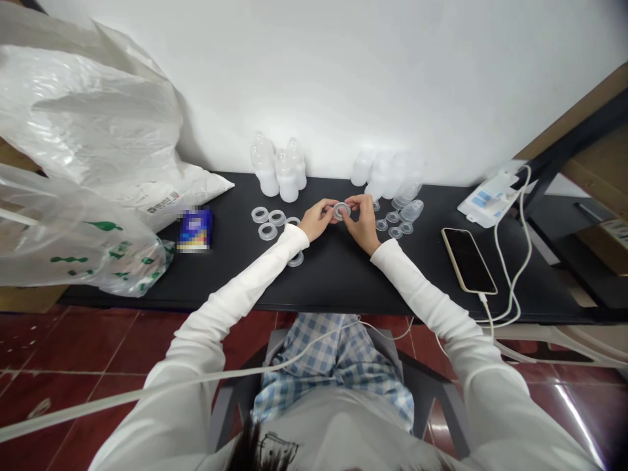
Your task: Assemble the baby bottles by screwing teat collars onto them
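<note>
Over the middle of the black table, my left hand (318, 220) and my right hand (362, 224) both grip one translucent bottle collar ring (341, 210), which seems to have a clear nipple in its centre. My fingers are closed on its rim from either side. Several loose collar rings (267, 231) lie left of my left hand, some partly hidden by my sleeve. To the right of my right hand are several small clear nipples (394, 231) and a few clear domed caps (411, 210).
Capped white baby bottles (287, 180) stand at the wall on the left, uncapped ones (387, 173) on the right. A phone (470, 260) with a white cable (515, 288) lies at right, near a white package (490, 196). Plastic bags (88, 131) and a blue packet (195, 229) occupy the left.
</note>
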